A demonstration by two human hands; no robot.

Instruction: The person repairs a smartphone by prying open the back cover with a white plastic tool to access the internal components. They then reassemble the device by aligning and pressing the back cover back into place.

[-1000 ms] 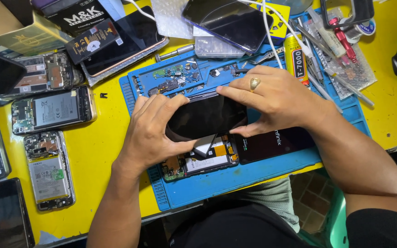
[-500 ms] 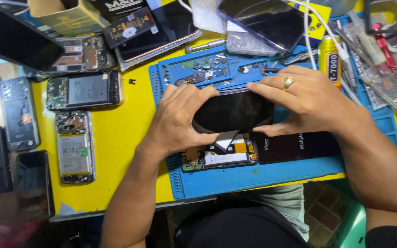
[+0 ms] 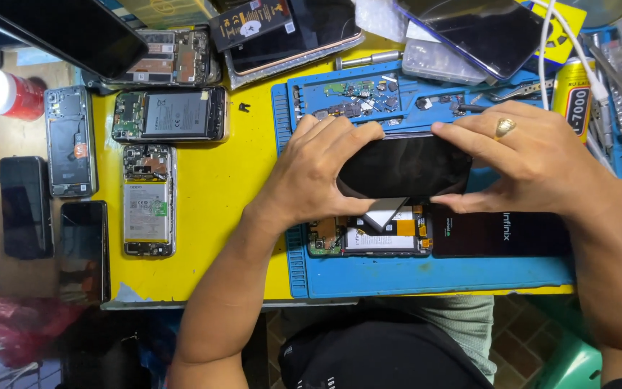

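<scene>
Hands arched, left grip [image 3: 318,169] and right grip [image 3: 534,166] clasping black screen panel [image 3: 404,167] ends

There are two bare hands, one gold ring [image 3: 504,127], one blue rubber repair mat [image 3: 426,277], one red can [image 3: 10,94], and one yellow glue tube [image 3: 574,97].

Black glossy phone screen panel [image 3: 406,166] held level above opened phone [image 3: 368,234]

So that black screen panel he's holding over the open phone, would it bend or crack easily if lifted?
Probably fragile: the black screen panel looks thin and glossy, and the left hand and right hand support opposite ends. Likely light for its size, pinched only by fingers. Its smooth face may be slippery.
</scene>
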